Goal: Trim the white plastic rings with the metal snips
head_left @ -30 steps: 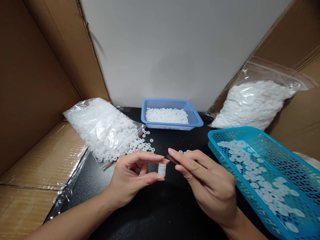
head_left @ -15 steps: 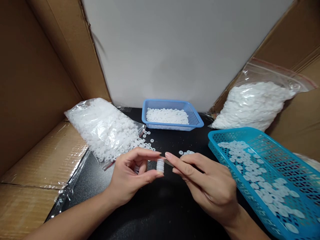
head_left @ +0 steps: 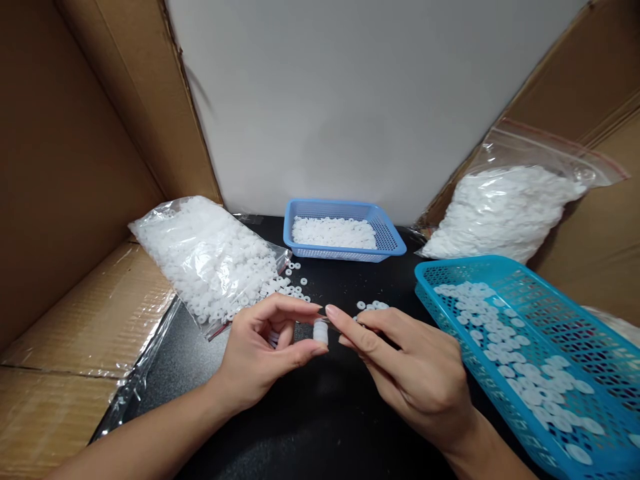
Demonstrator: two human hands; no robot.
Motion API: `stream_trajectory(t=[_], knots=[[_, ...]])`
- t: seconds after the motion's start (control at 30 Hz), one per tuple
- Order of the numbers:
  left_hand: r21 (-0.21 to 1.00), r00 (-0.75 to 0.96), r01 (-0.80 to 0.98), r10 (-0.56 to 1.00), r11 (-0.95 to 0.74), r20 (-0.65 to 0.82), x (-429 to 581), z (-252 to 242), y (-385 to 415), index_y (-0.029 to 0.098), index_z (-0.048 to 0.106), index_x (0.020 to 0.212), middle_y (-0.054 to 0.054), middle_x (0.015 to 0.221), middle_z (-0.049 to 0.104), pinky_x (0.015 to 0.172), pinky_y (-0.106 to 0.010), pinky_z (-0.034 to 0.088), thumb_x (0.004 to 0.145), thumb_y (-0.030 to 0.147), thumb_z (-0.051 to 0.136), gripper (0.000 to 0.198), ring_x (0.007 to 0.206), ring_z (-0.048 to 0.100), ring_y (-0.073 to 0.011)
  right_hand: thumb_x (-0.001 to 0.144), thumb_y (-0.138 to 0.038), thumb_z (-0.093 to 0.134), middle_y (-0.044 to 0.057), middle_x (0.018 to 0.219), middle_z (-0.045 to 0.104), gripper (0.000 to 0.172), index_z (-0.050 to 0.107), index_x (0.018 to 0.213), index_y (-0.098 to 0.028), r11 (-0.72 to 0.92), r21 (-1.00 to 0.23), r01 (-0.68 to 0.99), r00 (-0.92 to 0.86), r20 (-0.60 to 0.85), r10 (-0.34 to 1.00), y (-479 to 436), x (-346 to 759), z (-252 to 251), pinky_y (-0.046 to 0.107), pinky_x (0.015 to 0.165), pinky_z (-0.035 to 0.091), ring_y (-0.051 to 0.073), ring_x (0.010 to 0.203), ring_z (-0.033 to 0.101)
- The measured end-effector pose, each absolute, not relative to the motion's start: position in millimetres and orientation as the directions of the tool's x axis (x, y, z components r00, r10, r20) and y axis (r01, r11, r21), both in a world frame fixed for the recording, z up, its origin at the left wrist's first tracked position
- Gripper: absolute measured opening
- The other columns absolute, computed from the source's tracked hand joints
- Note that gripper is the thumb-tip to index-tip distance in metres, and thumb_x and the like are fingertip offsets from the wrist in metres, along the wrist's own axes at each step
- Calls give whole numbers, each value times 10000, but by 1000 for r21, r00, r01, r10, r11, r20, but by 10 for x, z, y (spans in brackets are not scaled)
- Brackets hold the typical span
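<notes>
My left hand [head_left: 265, 350] pinches a short upright stack of white plastic washers [head_left: 321, 332] between thumb and index finger. More white washers [head_left: 273, 338] show inside its curled fingers. Meeting the top of the stack is a slim, dark metallic tool [head_left: 327, 319], gripped in my right hand [head_left: 417, 363] with the index finger laid along it. Most of that tool is hidden by the fingers, so its kind is unclear. Behind my right hand lie several loose washers [head_left: 371, 305] on the black table [head_left: 300, 427].
On the left, a clear bag [head_left: 205, 257] of white washers spills some onto the table. A blue basket [head_left: 345, 254] with white pieces stands at the back. To the right are a teal basket [head_left: 470, 265] holding flat white rings and a zip bag [head_left: 505, 207] full of white pieces.
My right hand has shifted slightly left, bringing its index fingertip and the tool further over the top of the stack. The left hand stays in place.
</notes>
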State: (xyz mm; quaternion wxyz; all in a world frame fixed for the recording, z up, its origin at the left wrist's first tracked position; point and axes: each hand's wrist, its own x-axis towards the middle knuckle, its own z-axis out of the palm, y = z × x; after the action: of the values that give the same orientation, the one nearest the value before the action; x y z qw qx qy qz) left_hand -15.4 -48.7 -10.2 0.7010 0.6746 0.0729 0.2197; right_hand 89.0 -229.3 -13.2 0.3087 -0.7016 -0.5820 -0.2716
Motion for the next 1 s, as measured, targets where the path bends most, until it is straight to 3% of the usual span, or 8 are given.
stream_trajectory(t=[0.4,0.47,0.53,0.6,0.7,0.77,0.87,1.0], knots=[[978,901,-209,391,12,187,-154,-96,-496,175,799,886,-74,804,790,409,-191,277,654,185,912,258,451,367,-40,957,-35,606,38,794,718,379,719,1298,-156,-141,-111,984,177,732,658,-2284,871,-142,255,616,479,139,678,657],[981,908,-195,382,26,170,-157,-107,-495,175,790,906,-77,823,792,415,-198,272,662,196,914,275,446,354,-36,970,-32,573,30,799,713,389,713,1301,-180,-133,-213,968,249,731,636,-2272,877,-146,240,625,494,134,695,668],[985,918,-170,370,40,143,-152,-122,-493,178,778,942,-82,844,796,428,-206,281,668,209,917,309,448,352,-38,1002,-96,551,21,811,703,328,713,1266,-205,-116,-440,890,415,682,601,-2252,894,-165,222,624,516,128,697,671],[988,924,-149,360,35,127,-140,-146,-489,182,765,988,-92,872,803,442,-212,293,680,220,915,345,461,360,-46,1018,-248,581,-1,759,662,219,710,1191,-210,-66,-698,713,585,541,604,-2214,910,-203,209,557,509,124,628,642],[983,917,-170,355,-63,181,-114,-211,-478,186,754,1053,-94,904,806,442,-218,283,731,230,881,350,471,355,-56,933,-482,693,0,781,665,349,667,1143,-204,28,-930,368,662,283,694,-2094,886,-300,212,488,481,121,567,608],[960,899,-200,354,-194,258,-97,-267,-465,196,764,1068,-72,882,798,447,-225,285,767,201,840,311,478,363,-65,900,-546,706,45,895,710,412,628,1105,-197,86,-973,215,672,211,710,-1968,821,-380,221,513,498,123,602,628],[915,867,-205,370,-347,335,-75,-330,-440,223,782,1083,-31,821,771,475,-237,316,789,145,797,304,496,408,-85,954,-531,620,-16,741,633,332,579,979,-202,88,-972,219,738,224,636,-1761,706,-478,199,453,435,95,513,536],[959,864,-140,444,-245,239,-44,-314,-418,236,752,1160,-27,914,772,486,-225,345,768,147,830,410,508,421,-79,986,-452,553,-52,646,540,274,565,861,-208,15,-946,323,781,276,561,-1581,803,-471,217,463,395,98,489,458]])
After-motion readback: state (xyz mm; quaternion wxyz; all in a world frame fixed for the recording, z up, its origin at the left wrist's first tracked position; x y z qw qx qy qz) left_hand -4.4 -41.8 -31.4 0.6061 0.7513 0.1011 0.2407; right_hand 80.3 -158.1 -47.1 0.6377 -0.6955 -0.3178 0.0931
